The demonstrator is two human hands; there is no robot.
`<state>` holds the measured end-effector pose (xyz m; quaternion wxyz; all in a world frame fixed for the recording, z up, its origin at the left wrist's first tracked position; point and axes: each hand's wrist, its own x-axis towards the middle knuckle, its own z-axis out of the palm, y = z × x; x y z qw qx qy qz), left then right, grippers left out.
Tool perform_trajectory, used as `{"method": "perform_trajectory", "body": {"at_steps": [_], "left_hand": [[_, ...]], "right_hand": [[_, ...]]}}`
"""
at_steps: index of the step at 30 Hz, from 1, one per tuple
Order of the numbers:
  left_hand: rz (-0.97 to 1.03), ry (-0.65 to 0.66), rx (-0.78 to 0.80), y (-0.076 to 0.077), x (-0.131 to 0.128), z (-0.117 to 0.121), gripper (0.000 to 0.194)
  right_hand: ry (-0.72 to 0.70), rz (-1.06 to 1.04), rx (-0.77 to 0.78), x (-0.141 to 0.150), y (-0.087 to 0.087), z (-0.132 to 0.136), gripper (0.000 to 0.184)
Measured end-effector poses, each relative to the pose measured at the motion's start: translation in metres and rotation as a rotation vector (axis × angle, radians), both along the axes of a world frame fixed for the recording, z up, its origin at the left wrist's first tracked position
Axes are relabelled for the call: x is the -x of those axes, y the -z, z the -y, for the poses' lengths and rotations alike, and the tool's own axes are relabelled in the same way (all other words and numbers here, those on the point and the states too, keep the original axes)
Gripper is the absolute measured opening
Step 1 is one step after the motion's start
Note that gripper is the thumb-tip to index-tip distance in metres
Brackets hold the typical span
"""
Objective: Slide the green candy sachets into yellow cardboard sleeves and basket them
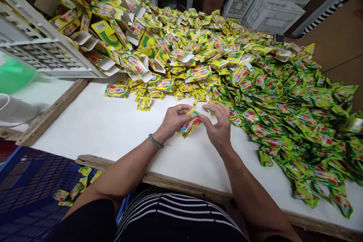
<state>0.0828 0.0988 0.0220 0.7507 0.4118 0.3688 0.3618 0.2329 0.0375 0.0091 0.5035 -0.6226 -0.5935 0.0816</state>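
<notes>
A small yellow-green printed candy box (pixel 188 127) is held up over the white tabletop, tilted, between both hands. My left hand (pixel 178 119), with a beaded bracelet at the wrist, grips the box along its left side between thumb and fingers. At the box's upper right end is my right hand (pixel 217 123), its thumb touching the box and its fingers curved apart from the thumb. Just beyond the hands lie yellow candy packets (pixel 198 94). Right of them spreads a large heap of green candy packets (pixel 272 121).
A white plastic crate (pixel 53 55) tips out open candy boxes (pixel 136 66) at upper left. Below left, a blue basket (pixel 28 181) holds several boxes. A wooden strip (pixel 176 183) edges the table. Stacked white crates (pixel 272 15) stand behind; a white cup (pixel 17 107) sits far left.
</notes>
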Motion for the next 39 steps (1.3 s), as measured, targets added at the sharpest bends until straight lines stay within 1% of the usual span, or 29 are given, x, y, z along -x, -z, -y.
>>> {"method": "perform_trajectory", "body": {"at_steps": [2, 5, 6, 8, 10, 11, 12, 13, 15, 16, 18, 20, 23, 26, 27, 28, 30, 31, 33, 35, 37, 38, 39], "left_hand": [[0.021, -0.028, 0.003, 0.000, 0.000, 0.000, 0.055], [0.033, -0.063, -0.010, -0.001, -0.001, 0.001, 0.054], [0.035, -0.072, -0.020, -0.002, -0.001, 0.002, 0.055], [0.036, -0.086, -0.048, -0.004, -0.002, 0.003, 0.059], [0.038, -0.106, -0.079, -0.006, -0.002, 0.003, 0.066], [0.039, -0.116, -0.092, -0.007, -0.002, 0.003, 0.068], [0.040, -0.127, -0.107, -0.007, -0.002, 0.003, 0.068], [0.040, -0.136, -0.124, -0.007, -0.002, 0.002, 0.066], [0.034, -0.142, -0.163, -0.005, -0.001, 0.002, 0.061], [0.030, -0.133, -0.183, -0.004, -0.001, 0.001, 0.058], [0.031, -0.097, -0.225, -0.001, 0.000, 0.000, 0.053], [0.026, -0.035, -0.265, 0.002, 0.001, -0.001, 0.049], [-0.011, 0.065, -0.323, 0.002, 0.004, -0.004, 0.046], [-0.021, 0.159, -0.348, -0.001, 0.008, -0.006, 0.050], [-0.021, 0.176, -0.351, -0.002, 0.009, -0.006, 0.051], [-0.023, 0.181, -0.354, -0.002, 0.010, -0.006, 0.052], [-0.035, 0.157, -0.357, -0.002, 0.009, -0.005, 0.051], [-0.037, 0.130, -0.350, -0.001, 0.008, -0.004, 0.050], [-0.028, 0.065, -0.302, 0.001, 0.006, -0.002, 0.049], [-0.007, -0.009, -0.243, 0.003, 0.002, 0.001, 0.050], [0.011, -0.070, -0.205, 0.005, 0.000, 0.002, 0.051], [0.018, -0.089, -0.193, 0.005, -0.001, 0.002, 0.052], [0.023, -0.101, -0.183, 0.005, -0.001, 0.002, 0.052]], "right_hand": [[0.007, 0.057, -0.037, -0.001, -0.001, 0.000, 0.017], [-0.070, 0.109, -0.001, -0.001, -0.002, 0.000, 0.015], [-0.074, 0.111, 0.010, 0.000, -0.002, 0.000, 0.016], [-0.018, 0.082, 0.004, 0.001, -0.002, 0.001, 0.020], [0.078, -0.023, -0.031, 0.003, -0.001, 0.000, 0.029], [0.093, -0.108, -0.030, 0.003, 0.000, 0.000, 0.033], [0.074, -0.215, -0.007, 0.004, 0.002, -0.001, 0.035], [0.023, -0.332, 0.035, 0.005, 0.004, -0.003, 0.035], [-0.113, -0.541, 0.126, 0.007, 0.008, -0.005, 0.036], [-0.160, -0.616, 0.149, 0.009, 0.009, -0.006, 0.037], [-0.193, -0.693, 0.154, 0.010, 0.010, -0.006, 0.034], [-0.217, -0.710, 0.167, 0.009, 0.009, -0.005, 0.028], [-0.252, -0.729, 0.219, 0.004, 0.009, -0.005, 0.030], [-0.206, -0.789, 0.195, -0.005, 0.010, -0.007, 0.032], [-0.183, -0.809, 0.177, -0.008, 0.010, -0.008, 0.036], [-0.170, -0.825, 0.164, -0.010, 0.010, -0.009, 0.043], [-0.199, -0.830, 0.181, -0.014, 0.010, -0.010, 0.059], [-0.232, -0.814, 0.204, -0.014, 0.009, -0.010, 0.061], [-0.287, -0.722, 0.229, -0.014, 0.006, -0.009, 0.049], [-0.277, -0.559, 0.194, -0.011, 0.003, -0.006, 0.035], [-0.256, -0.448, 0.146, -0.008, 0.001, -0.004, 0.027], [-0.256, -0.454, 0.140, -0.007, 0.000, -0.003, 0.025], [-0.259, -0.503, 0.146, -0.007, 0.000, -0.002, 0.024]]}}
